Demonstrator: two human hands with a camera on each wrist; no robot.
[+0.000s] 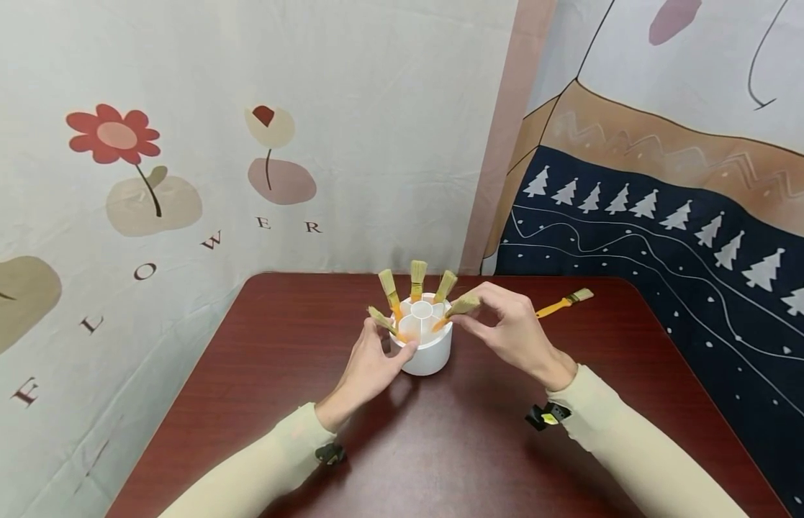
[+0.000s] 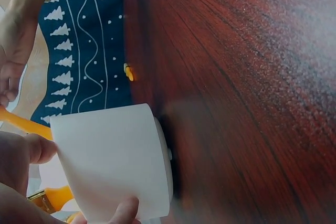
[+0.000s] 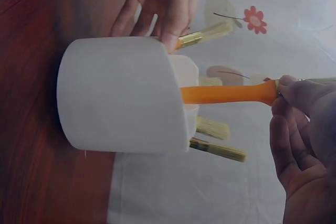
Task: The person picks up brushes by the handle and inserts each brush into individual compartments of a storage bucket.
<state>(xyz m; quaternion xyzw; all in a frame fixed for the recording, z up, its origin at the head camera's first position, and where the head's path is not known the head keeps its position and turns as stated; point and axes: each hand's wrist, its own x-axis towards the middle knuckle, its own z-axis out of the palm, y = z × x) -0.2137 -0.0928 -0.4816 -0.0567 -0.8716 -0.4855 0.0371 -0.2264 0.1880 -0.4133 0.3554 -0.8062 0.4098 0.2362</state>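
Note:
A white round holder (image 1: 430,352) with divided compartments stands on the dark red table (image 1: 440,446). Several orange-handled brushes (image 1: 417,280) stand in it, bristles up. My left hand (image 1: 390,344) grips the holder's left side, thumb on the front wall. In the left wrist view my fingers (image 2: 38,148) lie against the holder (image 2: 113,161). My right hand (image 1: 473,309) pinches one brush (image 1: 458,309) near its bristles. That brush's orange handle (image 3: 228,94) slants into the holder (image 3: 121,95) at the rim, and my right fingers (image 3: 296,95) hold its ferrule.
One more orange-handled brush (image 1: 564,302) lies flat on the table to the right of the holder, near the far edge. Printed cloth hangs close behind and to the right of the table. The table's near half is bare wood.

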